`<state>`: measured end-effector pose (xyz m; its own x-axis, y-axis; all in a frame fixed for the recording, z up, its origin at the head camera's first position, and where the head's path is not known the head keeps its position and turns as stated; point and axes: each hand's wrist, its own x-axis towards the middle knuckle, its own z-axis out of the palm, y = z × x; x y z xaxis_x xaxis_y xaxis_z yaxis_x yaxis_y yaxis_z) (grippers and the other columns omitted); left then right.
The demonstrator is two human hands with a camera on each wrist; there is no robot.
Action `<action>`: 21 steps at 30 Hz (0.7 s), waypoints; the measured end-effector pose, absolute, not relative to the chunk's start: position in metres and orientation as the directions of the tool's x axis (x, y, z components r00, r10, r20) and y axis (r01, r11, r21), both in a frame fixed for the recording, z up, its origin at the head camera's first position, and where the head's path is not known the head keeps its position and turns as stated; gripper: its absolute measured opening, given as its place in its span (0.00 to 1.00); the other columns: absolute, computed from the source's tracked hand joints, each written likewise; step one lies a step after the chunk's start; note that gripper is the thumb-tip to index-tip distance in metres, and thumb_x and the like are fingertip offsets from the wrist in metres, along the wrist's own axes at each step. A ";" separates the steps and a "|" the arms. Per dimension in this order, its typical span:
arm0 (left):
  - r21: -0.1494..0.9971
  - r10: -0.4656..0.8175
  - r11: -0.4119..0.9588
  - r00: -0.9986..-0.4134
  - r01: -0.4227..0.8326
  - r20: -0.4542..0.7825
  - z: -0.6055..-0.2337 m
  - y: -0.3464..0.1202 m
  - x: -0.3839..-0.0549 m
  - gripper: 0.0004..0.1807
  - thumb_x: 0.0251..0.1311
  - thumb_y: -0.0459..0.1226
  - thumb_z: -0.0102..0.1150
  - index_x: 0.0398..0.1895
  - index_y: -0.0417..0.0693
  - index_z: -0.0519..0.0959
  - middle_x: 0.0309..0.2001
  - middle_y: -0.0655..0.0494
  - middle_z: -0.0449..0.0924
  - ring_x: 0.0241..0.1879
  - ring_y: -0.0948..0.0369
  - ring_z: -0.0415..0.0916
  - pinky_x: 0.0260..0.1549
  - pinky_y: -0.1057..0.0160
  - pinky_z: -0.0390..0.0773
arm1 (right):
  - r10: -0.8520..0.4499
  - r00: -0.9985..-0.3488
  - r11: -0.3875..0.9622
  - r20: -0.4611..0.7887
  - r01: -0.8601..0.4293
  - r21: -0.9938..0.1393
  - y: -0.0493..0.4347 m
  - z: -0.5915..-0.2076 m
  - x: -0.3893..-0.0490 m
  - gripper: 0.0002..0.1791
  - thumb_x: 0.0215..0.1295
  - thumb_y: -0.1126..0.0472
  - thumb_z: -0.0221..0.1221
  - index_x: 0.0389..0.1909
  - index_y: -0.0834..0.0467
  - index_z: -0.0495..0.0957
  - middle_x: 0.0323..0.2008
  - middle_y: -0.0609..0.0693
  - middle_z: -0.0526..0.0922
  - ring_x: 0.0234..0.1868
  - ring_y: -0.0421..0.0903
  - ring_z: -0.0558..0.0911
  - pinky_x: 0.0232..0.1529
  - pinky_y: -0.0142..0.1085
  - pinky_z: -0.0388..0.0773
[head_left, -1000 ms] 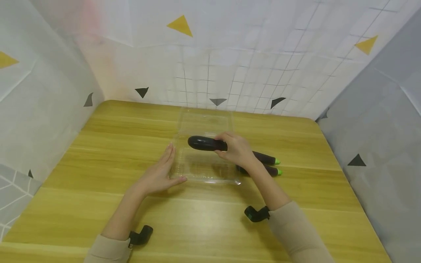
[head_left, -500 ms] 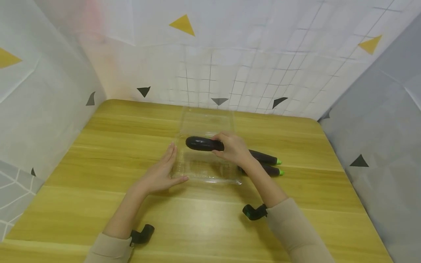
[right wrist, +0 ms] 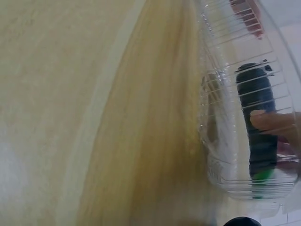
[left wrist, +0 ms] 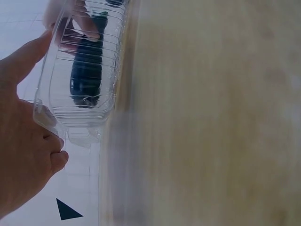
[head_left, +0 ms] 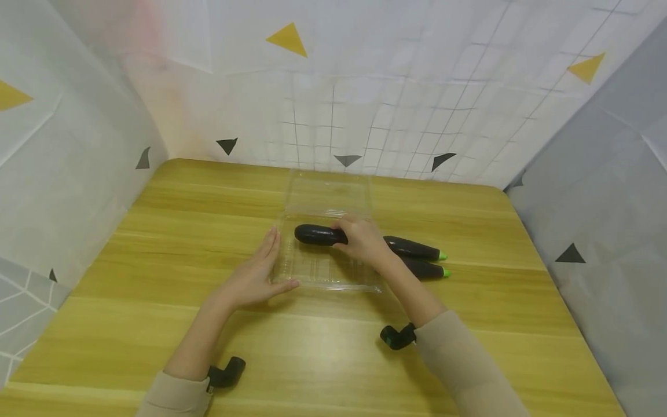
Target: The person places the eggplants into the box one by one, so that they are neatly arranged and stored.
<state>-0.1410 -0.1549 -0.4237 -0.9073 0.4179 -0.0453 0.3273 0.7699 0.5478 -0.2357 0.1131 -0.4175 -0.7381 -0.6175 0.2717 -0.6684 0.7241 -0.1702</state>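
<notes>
A dark eggplant [head_left: 315, 235] with a green stem end [right wrist: 263, 175] is held by my right hand [head_left: 363, 240], thumb on one side and fingers on the other. It lies crosswise within the walls of a clear plastic clamshell box [head_left: 333, 287]; whether it touches the bottom I cannot tell. My left hand [head_left: 252, 279] rests against the box's left side, fingers straight and thumb along the front rim. Through the clear wall, the left wrist view shows the held eggplant [left wrist: 87, 73] too. To the right of the box lie two more eggplants [head_left: 414, 248] [head_left: 424, 269], partly behind the right hand and forearm.
The box's lid [head_left: 329, 192] is folded back toward the rear wall. A wooden tabletop [head_left: 312, 359] surrounds everything, with papered walls [head_left: 365, 116] at the back and both sides. Black wrist cameras [head_left: 226, 372] sit on both forearms.
The right hand has brought the eggplant down into the box, shifting slightly left and toward me. My left hand has stayed at the box's left side.
</notes>
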 end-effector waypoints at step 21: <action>0.550 0.420 0.768 -0.907 0.329 -0.043 -0.424 -0.155 -0.140 0.62 0.55 0.69 0.51 0.75 0.41 0.31 0.76 0.48 0.22 0.74 0.52 0.29 0.68 0.47 0.51 | -0.579 -0.802 0.781 0.148 -0.597 -0.182 0.113 -0.426 -0.234 0.32 0.52 0.49 0.71 0.58 0.56 0.77 0.55 0.52 0.81 0.54 0.51 0.80 0.51 0.45 0.78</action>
